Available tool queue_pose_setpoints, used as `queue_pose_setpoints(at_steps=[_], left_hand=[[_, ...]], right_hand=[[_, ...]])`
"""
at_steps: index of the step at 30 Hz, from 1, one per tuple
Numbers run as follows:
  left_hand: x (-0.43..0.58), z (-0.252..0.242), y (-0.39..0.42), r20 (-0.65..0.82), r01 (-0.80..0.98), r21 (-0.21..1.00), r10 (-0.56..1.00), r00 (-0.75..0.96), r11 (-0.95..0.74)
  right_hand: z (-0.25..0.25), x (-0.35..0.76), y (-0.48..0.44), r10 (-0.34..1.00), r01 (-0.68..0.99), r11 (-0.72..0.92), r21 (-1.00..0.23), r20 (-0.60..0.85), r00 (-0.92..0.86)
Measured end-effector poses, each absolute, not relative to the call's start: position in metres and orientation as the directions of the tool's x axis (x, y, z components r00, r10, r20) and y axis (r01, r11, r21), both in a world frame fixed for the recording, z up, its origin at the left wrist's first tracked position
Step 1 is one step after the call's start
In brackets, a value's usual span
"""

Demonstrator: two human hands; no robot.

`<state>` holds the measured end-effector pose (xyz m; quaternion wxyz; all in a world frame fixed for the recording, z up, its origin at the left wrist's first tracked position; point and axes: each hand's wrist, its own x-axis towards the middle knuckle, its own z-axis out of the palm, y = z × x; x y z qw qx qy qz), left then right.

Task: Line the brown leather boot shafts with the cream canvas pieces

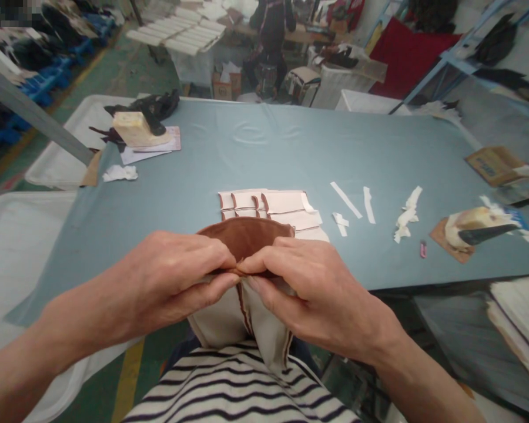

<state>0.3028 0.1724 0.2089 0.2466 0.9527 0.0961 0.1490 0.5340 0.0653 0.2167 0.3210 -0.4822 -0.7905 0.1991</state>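
Observation:
A sewn piece with a brown face and an off-white back (218,317) hangs in front of the striped shirt. My left hand (185,264) pinches its upper edge between thumb and fingers. Close against it, my right hand (291,276) pinches the same edge, the two thumbs almost touching. A seam with a dark brown edge runs down the off-white side below my thumbs. Beyond my hands, a stack of similar off-white pieces (286,202) with brown edges lies on the blue-grey table (255,147). My fingers hide part of the folded edge.
Several white strips (346,200) lie right of the stack, near a small pink object (423,249). A tape-like block (462,232) sits on a brown board at right. Another pale block (134,128) rests on papers at left. A person (271,35) is behind the table.

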Motion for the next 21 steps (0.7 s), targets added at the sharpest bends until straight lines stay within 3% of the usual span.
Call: queue_pose_setpoints(at_steps=[5, 13, 17, 21], left_hand=[[0.313, 0.217, 0.161, 0.210, 0.124, 0.611, 0.311, 0.927, -0.782], [0.313, 0.205, 0.130, 0.186, 0.034, 0.934, 0.564, 0.804, -0.356], [0.308, 0.199, 0.131, 0.068, 0.042, 0.986, 0.621, 0.781, -0.160], [0.307, 0.206, 0.124, 0.157, -0.010, 0.972, 0.620, 0.769, -0.234]], right_hand=[[0.213, 0.540, 0.069, 0.849, 0.528, 0.507, -0.682, 0.286, -0.445], [0.172, 0.555, 0.104, 0.896, 0.334, 0.396, -0.855, 0.280, -0.345], [0.156, 0.563, 0.113, 0.925, 0.296, 0.323, -0.899, 0.233, -0.299], [0.150, 0.563, 0.114, 0.922, 0.231, 0.317, -0.920, 0.242, -0.301]])
